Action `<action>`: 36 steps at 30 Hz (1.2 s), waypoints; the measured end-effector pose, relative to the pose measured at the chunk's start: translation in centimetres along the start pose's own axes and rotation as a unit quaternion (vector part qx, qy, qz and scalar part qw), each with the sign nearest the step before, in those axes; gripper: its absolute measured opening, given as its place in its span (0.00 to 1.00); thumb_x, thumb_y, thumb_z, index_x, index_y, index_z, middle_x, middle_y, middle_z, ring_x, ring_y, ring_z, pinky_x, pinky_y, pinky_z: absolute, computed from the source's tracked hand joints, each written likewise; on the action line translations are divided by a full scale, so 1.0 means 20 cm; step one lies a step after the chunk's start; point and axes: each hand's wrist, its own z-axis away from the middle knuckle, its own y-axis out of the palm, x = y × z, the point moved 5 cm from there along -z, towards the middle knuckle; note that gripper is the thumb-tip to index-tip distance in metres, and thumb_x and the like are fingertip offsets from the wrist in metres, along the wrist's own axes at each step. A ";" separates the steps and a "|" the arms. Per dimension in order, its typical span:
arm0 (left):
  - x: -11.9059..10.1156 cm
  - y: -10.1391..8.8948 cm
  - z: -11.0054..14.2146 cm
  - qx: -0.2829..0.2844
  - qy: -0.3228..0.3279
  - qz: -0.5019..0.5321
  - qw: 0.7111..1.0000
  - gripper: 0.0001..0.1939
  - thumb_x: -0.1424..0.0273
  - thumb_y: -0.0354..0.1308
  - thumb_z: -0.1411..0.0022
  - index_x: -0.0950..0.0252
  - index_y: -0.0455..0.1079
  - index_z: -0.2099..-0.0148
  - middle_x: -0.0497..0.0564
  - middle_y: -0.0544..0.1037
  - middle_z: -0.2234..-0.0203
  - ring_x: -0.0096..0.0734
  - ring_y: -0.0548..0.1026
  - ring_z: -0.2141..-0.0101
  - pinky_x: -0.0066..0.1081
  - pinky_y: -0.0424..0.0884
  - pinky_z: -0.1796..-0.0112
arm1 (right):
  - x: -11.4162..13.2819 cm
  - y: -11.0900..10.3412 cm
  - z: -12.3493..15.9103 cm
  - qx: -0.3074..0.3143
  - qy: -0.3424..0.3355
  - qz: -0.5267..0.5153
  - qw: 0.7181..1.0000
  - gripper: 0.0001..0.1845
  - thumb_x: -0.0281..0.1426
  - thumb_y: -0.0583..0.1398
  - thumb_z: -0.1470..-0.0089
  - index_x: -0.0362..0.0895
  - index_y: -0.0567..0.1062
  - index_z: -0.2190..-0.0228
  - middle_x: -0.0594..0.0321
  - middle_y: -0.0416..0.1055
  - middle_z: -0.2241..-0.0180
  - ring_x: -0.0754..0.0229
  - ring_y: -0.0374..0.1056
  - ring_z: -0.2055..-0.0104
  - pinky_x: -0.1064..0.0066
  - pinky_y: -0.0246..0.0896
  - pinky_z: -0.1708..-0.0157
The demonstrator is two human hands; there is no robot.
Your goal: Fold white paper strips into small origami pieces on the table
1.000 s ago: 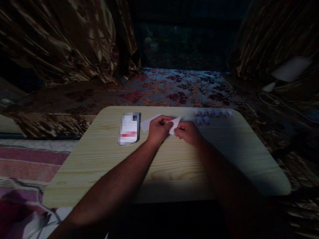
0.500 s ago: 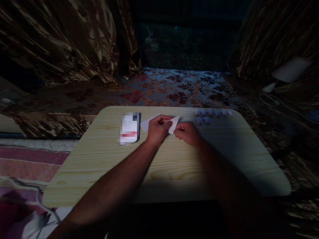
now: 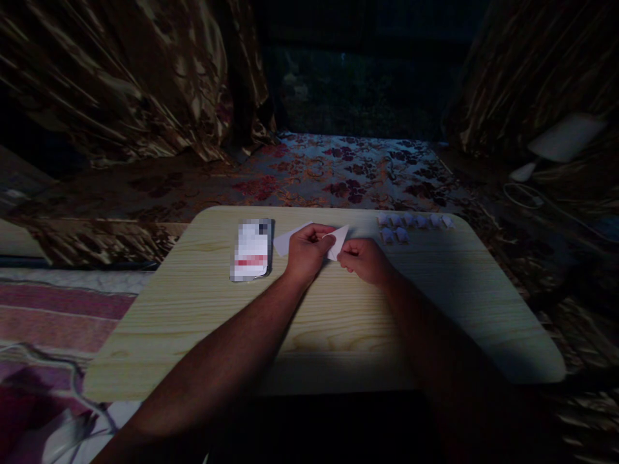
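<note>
A small folded piece of white paper [image 3: 340,238] is held above the middle of the wooden table [image 3: 329,316]. My left hand [image 3: 307,248] is closed on its left side, thumb pressed on top. At the paper's lower right corner, the fingertips of my right hand [image 3: 362,259] pinch the edge. Behind my left hand lies a flat sheet of white paper [image 3: 286,242], partly covered by that hand. Several small folded paper pieces [image 3: 409,221] sit in two rows toward the far right of the table.
To the left of my hands lies a phone [image 3: 251,250], its surface blurred out. Beyond the table stretches a ledge with floral cloth [image 3: 348,167], with curtains [image 3: 193,77] either side. A white lamp [image 3: 565,138] stands at right. Striped bedding [image 3: 62,316] is at left.
Almost nothing differs. Both hands keep the same hold on the folded paper, and the view has shifted very slightly.
</note>
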 end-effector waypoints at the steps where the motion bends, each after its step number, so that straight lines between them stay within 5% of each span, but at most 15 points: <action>1: 0.00 0.00 0.00 -0.002 0.000 -0.001 1.000 0.09 0.72 0.68 0.55 0.65 0.78 0.68 0.46 0.77 0.79 0.24 0.69 0.79 0.25 0.64 0.75 | 0.00 0.00 0.00 0.003 -0.001 0.000 1.000 0.07 0.31 0.59 0.52 0.43 0.72 0.79 0.69 0.67 0.83 0.67 0.62 0.80 0.74 0.51 0.79; 23: 0.00 -0.01 0.00 -0.012 0.002 0.016 1.000 0.09 0.71 0.69 0.55 0.64 0.78 0.67 0.46 0.78 0.78 0.24 0.70 0.78 0.25 0.64 0.75 | 0.01 0.01 0.01 0.002 0.000 -0.025 1.000 0.07 0.32 0.60 0.53 0.43 0.70 0.79 0.70 0.66 0.83 0.67 0.59 0.80 0.74 0.50 0.78; 36: 0.02 0.01 0.00 0.032 -0.008 0.047 0.998 0.10 0.72 0.70 0.56 0.65 0.78 0.67 0.45 0.77 0.78 0.22 0.70 0.78 0.24 0.64 0.74 | 0.01 -0.02 0.01 -0.031 -0.011 -0.015 0.999 0.11 0.33 0.60 0.51 0.43 0.72 0.81 0.68 0.67 0.84 0.67 0.60 0.82 0.73 0.51 0.79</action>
